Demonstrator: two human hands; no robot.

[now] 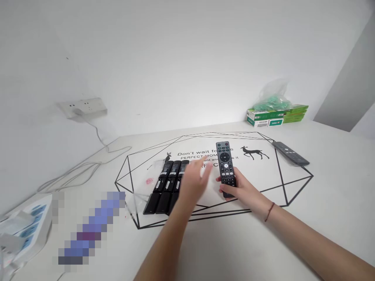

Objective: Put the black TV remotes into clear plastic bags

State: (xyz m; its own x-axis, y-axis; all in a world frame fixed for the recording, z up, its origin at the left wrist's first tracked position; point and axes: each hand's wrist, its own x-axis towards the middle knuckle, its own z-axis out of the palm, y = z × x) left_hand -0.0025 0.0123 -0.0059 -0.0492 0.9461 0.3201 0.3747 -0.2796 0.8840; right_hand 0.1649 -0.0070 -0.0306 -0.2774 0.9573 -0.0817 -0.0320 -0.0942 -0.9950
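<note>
In the head view, my right hand (234,183) grips the lower end of a dark grey remote control (225,157), its button side facing up towards me. My left hand (195,177) is slightly blurred, with thumb and forefinger apart and nothing visible between them. It hovers over or beside a row of three black remote controls (170,169) lying back side up, partly covering the rightmost one. Their battery compartments (169,185) are uncovered. Black battery covers (151,203) lie at their near ends.
Another remote control (290,153) lies at the right of the printed mat (263,175). Green and white boxes (265,117) with a clear plastic bag (274,95) stand at the back right. At left are a power strip (43,222), cables (84,175), a wall socket (90,107) and a pixelated blue shape (96,226).
</note>
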